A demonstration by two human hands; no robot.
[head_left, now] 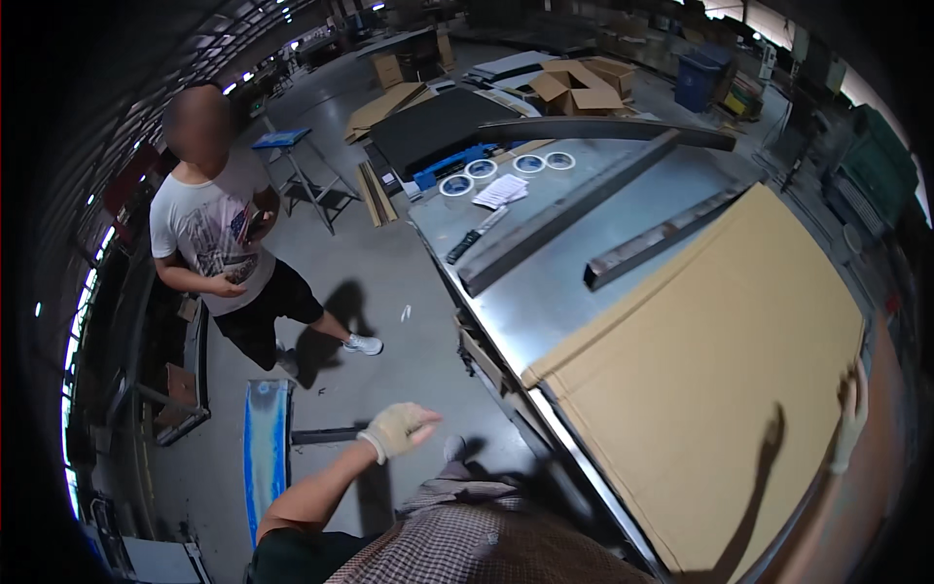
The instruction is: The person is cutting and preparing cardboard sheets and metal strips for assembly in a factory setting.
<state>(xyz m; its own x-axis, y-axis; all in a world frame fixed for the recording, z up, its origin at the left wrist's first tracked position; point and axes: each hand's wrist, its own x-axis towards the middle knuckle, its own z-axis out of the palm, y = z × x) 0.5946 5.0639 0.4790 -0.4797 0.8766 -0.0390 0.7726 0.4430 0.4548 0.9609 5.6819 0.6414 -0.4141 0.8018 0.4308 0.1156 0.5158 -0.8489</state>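
A large flat brown cardboard sheet [720,370] covers the near right part of a metal-topped table [545,302]. My right hand [852,407], in a pale glove with bare fingertips, is at the sheet's right edge with its fingers stretched out. Whether it touches the cardboard is hard to tell. A shadow of that hand and arm falls across the sheet. My left hand [399,431], gloved the same way, hangs over the floor left of the table. Its fingers point right, loosely extended, and nothing is in them.
Dark metal bars [574,209] lie across the table beyond the cardboard. Near its far left corner are several tape rolls [528,164], white papers [500,192] and a dark-handled tool [465,245]. A person [219,209] stands at left, near a blue-and-white panel [267,443].
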